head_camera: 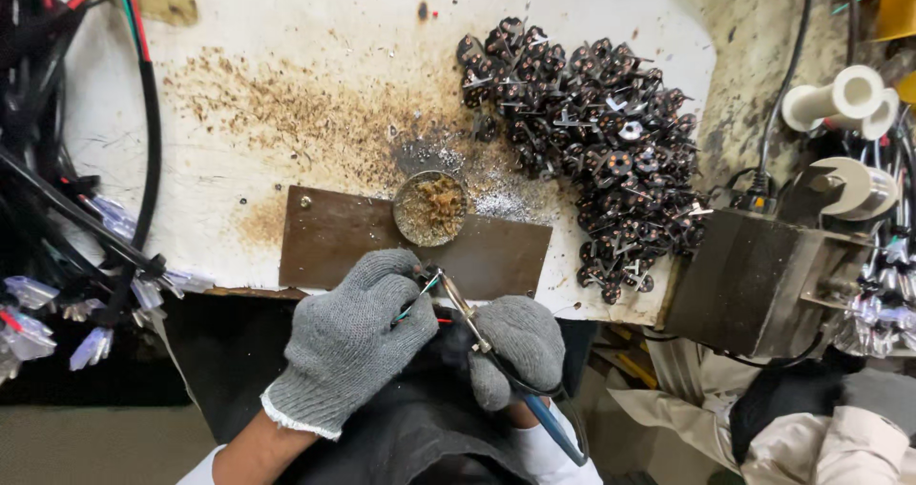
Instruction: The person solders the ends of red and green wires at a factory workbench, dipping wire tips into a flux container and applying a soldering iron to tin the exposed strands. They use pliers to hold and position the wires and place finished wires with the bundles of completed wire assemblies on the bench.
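At nine o'clock a bundle of black cables (57,189) with clear plastic connectors (95,347) hangs over the edge of the stained white desk (286,27).

Toward seven o'clock the left hand (348,337), in a grey knit glove, is curled closed, pinching thin coloured wires (420,304) between thumb and fingers so their ends point toward the tool tip.

Just right of it, at six o'clock, the gloved right hand (520,347) is wrapped shut around a soldering iron (468,313) with a blue handle; its metal shaft slants up to eleven o'clock and meets the wire ends. Whether the tip actually touches them cannot be told.

Directly above the hands, toward twelve, a brown plate (334,242) lies on the desk with a small round tin (430,208) of crusted residue on its upper edge, ringed by silvery solder splatter.

At one to two o'clock sits a heap of small dark round parts (601,151) with copper windings. At three o'clock stand a grey metal box (754,275) and white spools (844,99).

The work in hand looks like tinning or joining the wire ends. The next move would seem to call for a steady left-hand hold while the tip stays on the joint.
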